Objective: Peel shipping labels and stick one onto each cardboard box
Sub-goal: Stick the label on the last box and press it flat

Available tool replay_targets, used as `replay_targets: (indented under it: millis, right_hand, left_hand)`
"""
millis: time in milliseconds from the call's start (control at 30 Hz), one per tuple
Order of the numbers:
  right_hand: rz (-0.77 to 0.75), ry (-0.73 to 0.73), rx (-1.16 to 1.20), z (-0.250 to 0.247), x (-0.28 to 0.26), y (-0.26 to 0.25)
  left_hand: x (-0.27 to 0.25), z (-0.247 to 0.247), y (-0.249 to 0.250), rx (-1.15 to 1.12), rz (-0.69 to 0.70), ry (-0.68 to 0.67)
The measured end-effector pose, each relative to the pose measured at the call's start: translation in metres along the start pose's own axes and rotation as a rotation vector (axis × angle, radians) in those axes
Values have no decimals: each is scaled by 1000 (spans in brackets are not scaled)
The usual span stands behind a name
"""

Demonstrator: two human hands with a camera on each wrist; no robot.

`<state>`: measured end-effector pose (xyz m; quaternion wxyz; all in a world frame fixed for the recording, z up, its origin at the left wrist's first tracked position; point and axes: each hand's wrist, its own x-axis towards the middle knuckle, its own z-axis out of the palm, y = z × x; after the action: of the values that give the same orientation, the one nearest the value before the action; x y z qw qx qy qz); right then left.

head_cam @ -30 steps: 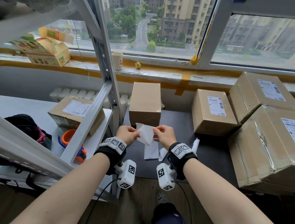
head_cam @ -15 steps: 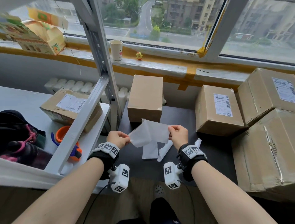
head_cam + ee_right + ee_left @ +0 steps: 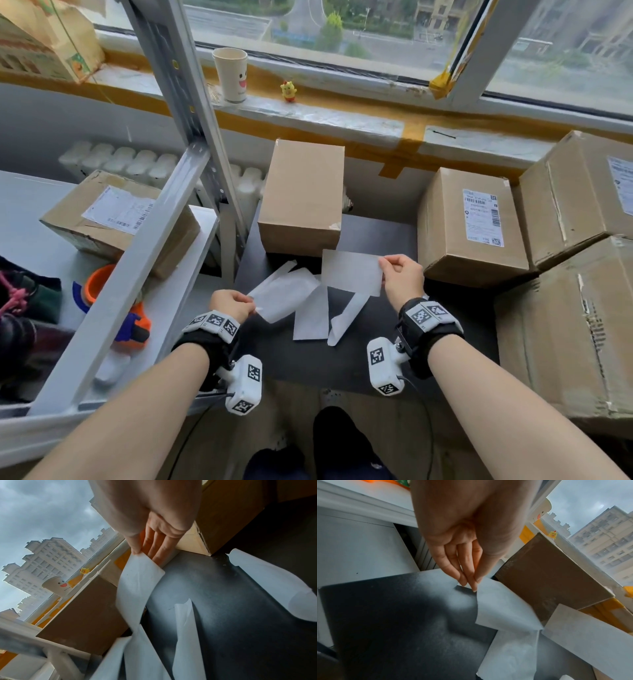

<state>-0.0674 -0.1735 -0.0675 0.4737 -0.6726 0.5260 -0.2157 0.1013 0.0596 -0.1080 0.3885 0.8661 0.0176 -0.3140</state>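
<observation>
Label [image 3: 352, 271], peeled, white and blank on its visible face: pinched by its right edge between thumb and fingers of the right hand [image 3: 402, 279], at centre frame just in front of the unlabelled box [image 3: 301, 197], apparently to keep the sticky face free for pressing there. Backing sheet [image 3: 286, 298] (now separate, curling): pinched at its corner by the left hand [image 3: 232, 305], lower left of centre, probably for discarding among loose liners [image 3: 310, 318] on the dark table [image 3: 308, 359].

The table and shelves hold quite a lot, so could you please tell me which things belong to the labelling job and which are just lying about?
Job:
- peeled label, right hand
- backing sheet, left hand
- unlabelled box
- labelled box

Lying about:
- paper cup
- yellow toy
- tape dispenser
- spent backings
</observation>
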Motion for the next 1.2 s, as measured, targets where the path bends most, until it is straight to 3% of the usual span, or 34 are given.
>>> replay_targets:
  millis: [133, 267, 433, 767, 1067, 1200]
  right_hand:
    - [-42, -3, -34, -1, -1, -5]
    - [-94, -35, -58, -1, -7, -11]
    - [-147, -61, -66, 0, -21, -20]
    - [-363, -140, -137, 3, -77, -56]
    - [-611, -112, -203, -1, -117, -88]
    - [-639, -125, -251, 2, -127, -92]
  left_hand:
    - [11, 5, -6, 61, -27, 27]
    - [8, 6, 3, 147, -18, -31]
    - [-12, -2, 21, 405, 94, -9]
    - [-80, 7, 106, -150, 246, -358]
    - [-115, -16, 137, -140, 265, -273]
    - [-122, -31, 139, -64, 281, -226]
